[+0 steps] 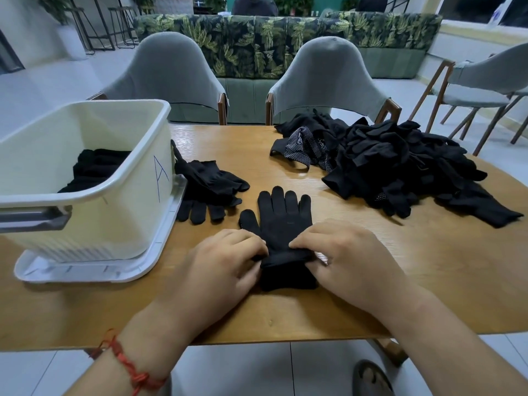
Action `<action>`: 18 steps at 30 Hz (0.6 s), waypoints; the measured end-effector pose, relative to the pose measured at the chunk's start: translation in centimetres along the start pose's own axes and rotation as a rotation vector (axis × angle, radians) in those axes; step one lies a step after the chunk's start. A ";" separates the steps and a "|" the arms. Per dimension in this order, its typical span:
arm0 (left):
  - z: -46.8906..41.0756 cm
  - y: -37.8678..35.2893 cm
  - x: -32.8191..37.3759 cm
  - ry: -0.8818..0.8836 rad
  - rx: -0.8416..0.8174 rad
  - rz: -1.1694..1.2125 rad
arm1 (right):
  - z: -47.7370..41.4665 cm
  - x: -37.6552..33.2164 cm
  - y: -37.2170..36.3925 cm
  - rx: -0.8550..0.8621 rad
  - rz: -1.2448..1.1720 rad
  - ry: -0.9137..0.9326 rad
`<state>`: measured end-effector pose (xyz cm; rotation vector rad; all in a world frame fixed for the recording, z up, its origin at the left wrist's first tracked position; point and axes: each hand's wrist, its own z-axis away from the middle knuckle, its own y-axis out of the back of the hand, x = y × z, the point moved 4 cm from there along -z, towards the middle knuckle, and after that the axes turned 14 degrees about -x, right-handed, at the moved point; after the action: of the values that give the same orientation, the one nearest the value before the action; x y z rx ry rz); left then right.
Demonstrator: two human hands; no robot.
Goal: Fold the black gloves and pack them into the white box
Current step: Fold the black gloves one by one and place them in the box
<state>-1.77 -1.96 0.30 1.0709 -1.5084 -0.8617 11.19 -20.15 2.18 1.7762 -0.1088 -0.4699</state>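
A black glove [281, 221] lies flat on the wooden table [371, 281] in front of me, fingers pointing away. My left hand [220, 267] and my right hand [348, 258] pinch its cuff from either side, where the cuff is turned up into a fold. The white box [94, 178], marked with a blue letter A, stands at the left on its lid and holds several folded black gloves [94, 170]. Loose black gloves [208, 190] lie beside the box. A large heap of black gloves [400, 167] covers the table's right part.
Two grey chairs [171, 78] stand at the table's far side, a third at the far right [485, 84]. A leaf-patterned sofa [285, 41] runs behind them. A person sits beyond it. The table's near edge is just under my wrists.
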 end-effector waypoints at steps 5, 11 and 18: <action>-0.1 -0.1 0.5 0.003 -0.003 -0.022 | 0.1 -0.1 0.2 0.009 0.013 -0.013; 0.1 0.9 1.1 -0.026 0.037 -0.074 | -0.1 0.3 0.3 -0.106 -0.029 -0.088; 0.2 1.7 1.7 -0.008 0.032 -0.027 | -0.5 -0.6 0.9 -0.061 -0.149 -0.203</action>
<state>-2.42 -3.00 2.39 1.1151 -1.5219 -0.8639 10.93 -19.77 3.24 1.6805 -0.1036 -0.7535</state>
